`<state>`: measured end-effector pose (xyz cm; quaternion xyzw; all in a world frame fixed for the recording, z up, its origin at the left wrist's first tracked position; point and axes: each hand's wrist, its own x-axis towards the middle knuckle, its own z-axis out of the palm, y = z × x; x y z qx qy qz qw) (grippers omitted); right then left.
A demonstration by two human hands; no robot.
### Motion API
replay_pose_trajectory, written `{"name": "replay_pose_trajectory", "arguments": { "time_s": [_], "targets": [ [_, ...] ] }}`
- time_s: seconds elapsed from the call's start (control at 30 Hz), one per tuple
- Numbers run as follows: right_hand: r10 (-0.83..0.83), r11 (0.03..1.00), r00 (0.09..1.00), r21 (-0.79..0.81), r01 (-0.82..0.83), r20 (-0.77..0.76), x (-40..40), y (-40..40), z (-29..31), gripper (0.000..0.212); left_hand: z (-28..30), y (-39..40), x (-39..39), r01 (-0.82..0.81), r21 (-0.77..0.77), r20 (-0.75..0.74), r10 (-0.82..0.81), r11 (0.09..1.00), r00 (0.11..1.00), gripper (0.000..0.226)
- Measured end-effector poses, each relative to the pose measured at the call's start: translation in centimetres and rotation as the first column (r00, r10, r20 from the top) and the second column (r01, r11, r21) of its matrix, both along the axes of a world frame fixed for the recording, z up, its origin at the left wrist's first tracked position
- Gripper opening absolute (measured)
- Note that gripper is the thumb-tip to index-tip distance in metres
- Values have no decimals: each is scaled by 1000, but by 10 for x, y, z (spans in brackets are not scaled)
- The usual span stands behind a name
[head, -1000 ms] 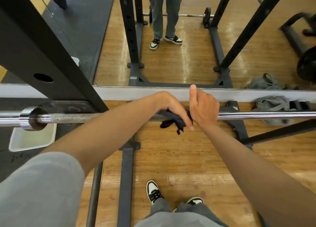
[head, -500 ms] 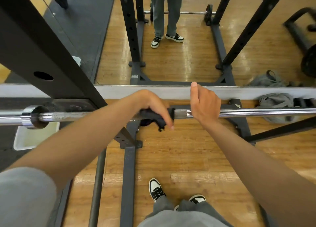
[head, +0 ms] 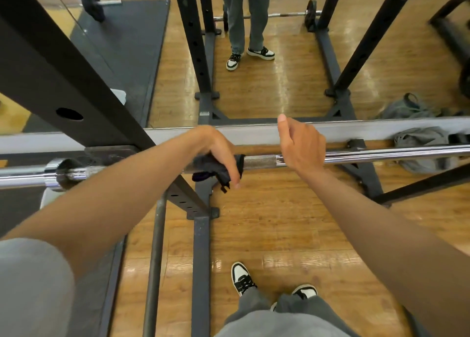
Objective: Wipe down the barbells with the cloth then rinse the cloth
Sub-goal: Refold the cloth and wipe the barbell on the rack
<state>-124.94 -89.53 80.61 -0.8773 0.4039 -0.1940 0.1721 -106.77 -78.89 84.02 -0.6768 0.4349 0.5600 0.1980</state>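
A chrome barbell (head: 381,153) lies across the view in a black rack, at waist height. My left hand (head: 218,148) grips a dark cloth (head: 211,167) wrapped round the bar near its knurled part, and loose ends of the cloth hang below the bar. My right hand (head: 301,146) holds the bar just to the right of the cloth, with its thumb pointing up and its fingers hidden behind the bar. A stretch of bare knurled bar shows between my two hands.
A black rack upright (head: 63,82) slants across the left. A white tub (head: 48,197) sits on the floor under the bar's left end. A mirror (head: 279,82) ahead reflects the rack. A grey bag (head: 427,143) lies at the right. Wooden floor (head: 279,235) below.
My left hand has slid the cloth leftward along the bar, away from my right hand, baring the knurled section between them. My right hand has kept its hold.
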Motion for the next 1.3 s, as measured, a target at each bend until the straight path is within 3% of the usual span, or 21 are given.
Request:
{"name": "replay_pose_trajectory", "arguments": {
  "time_s": [0.2, 0.33, 0.43, 0.47, 0.57, 0.67, 0.77, 0.9, 1.03, 1.13, 1.23, 1.3],
  "targets": [
    [-27, 1000, 999, -1, 27, 46, -2, -2, -2, 68, -3, -58, -76, -46, -295, -191, -12, 954, 982, 75],
    [9, 1000, 999, 25, -10, 37, -3, -2, -1, 65, -12, -36, -46, -51, -272, -157, 8, 961, 987, 61],
    [9, 1000, 1000, 19, -9, 16, -4, -1, -1, 58, -20, 11, 6, -71, -161, -68, 61, 984, 996, 103],
    [3, 1000, 1000, 7, -3, 15, -3, 0, -1, 56, -19, 22, 17, -93, -130, -46, 88, 987, 995, 103],
    [-16, 1000, 1000, -14, 17, 19, 0, 2, -2, 58, -11, 25, 20, -51, -80, 8, 52, 996, 999, 79],
    [-23, 999, 999, -33, 24, 31, -1, 2, -2, 58, -4, -7, -21, -99, -106, -55, 93, 989, 994, 69],
    [-39, 998, 998, -52, 41, 39, -3, 0, -1, 56, -6, -43, -62, -121, -215, -130, 94, 969, 987, 77],
    [-19, 999, 999, -37, 21, 51, -5, 0, 0, 55, -11, -43, -72, -88, -412, -135, 35, 907, 990, 38],
    [0, 1000, 996, 3, 0, 89, -6, 1, -1, 54, -8, -4, -36, -140, -339, -65, 125, 931, 990, 48],
    [7, 1000, 996, 7, -8, 89, -5, 0, -4, 54, -17, 37, 17, -128, -267, -55, 117, 955, 992, 81],
    [-9, 999, 997, -43, 12, 73, -6, -3, -7, 53, -6, 42, 23, -80, -176, 0, 81, 981, 997, 73],
    [-9, 998, 997, -60, 14, 74, -6, -4, -7, 54, -2, 16, 0, -77, -177, -67, 66, 981, 996, 71]
  ]
}}
